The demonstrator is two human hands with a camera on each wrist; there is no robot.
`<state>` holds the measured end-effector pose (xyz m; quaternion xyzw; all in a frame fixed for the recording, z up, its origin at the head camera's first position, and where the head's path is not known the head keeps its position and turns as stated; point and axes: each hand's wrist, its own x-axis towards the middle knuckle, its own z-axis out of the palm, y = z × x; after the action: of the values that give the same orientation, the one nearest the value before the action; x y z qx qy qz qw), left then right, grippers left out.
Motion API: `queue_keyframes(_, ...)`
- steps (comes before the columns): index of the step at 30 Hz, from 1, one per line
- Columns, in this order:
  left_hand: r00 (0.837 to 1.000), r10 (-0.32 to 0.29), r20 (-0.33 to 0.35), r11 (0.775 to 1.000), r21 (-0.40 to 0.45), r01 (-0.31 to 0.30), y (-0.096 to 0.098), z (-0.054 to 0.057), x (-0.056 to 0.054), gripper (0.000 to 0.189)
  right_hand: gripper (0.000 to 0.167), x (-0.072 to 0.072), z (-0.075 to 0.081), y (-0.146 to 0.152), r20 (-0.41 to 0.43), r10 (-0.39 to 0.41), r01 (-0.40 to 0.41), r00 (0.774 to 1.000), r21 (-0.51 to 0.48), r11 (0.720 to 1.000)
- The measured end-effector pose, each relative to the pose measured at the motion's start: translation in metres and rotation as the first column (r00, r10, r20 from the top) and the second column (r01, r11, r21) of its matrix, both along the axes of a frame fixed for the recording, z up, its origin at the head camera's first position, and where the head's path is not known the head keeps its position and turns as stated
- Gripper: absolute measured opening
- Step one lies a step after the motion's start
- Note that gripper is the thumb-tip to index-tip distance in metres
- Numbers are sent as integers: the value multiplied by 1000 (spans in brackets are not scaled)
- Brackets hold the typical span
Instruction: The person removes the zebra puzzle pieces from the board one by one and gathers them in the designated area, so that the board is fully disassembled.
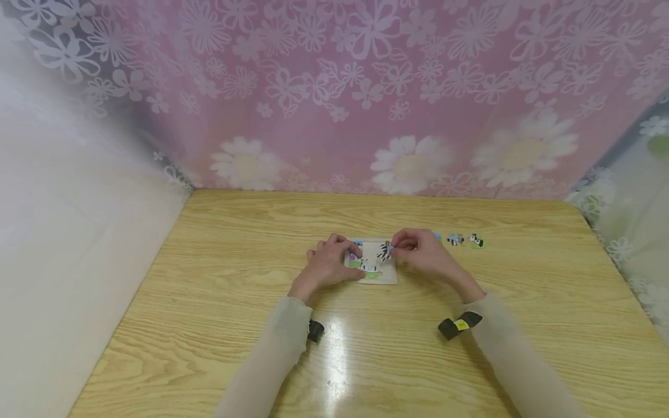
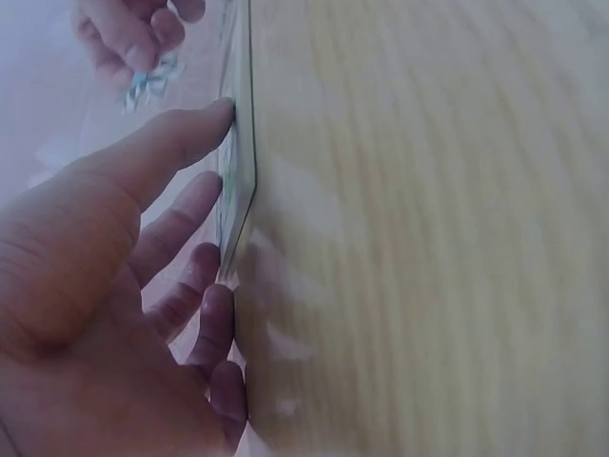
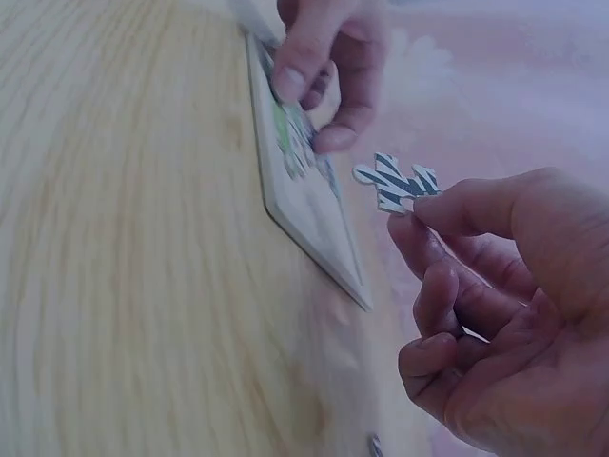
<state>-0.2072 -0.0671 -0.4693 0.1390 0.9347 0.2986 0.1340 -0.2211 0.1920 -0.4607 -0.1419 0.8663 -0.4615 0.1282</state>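
Observation:
My right hand (image 1: 425,255) pinches a jigsaw puzzle piece (image 3: 392,186) with black-and-white stripes between thumb and index finger. In the right wrist view the piece is held up off the puzzle board (image 3: 309,214), its knobs pointing toward the board. The flat, pale-rimmed board lies on the table, with green, blue and striped picture pieces set in its left and near parts and bare backing beside them. My left hand (image 1: 326,261) rests on the left side of the board, thumb and index fingertip pressing its face, the other fingers spread toward the table.
Several loose picture pieces, among them a black-and-white animal piece (image 1: 476,240) and a blue-grey piece (image 1: 455,239), lie right of the board, partly behind my right hand. The wood-grain table (image 1: 235,244) meets a pink flowered curtain (image 1: 313,128) at its far edge.

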Motion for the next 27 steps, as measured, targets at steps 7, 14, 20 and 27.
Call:
queue_keyframes(7,996,-90,13,995,41,89,-11,-1,-1,35,18,7,7,26,-28,-39,39,999,-9,999)
queue_keyframes(14,995,-99,11,990,103,98,-18,3,4,35,19,13,11,51,-60,-75,77,995,37,996)
queue_keyframes(20,998,-67,10,992,105,66,-23,-1,4,34,22,18,11,72,-59,-110,113,992,46,993)
queue_keyframes(27,997,-71,22,991,117,68,-25,-1,4,35,23,26,9,95,-74,-158,162,985,46,986)
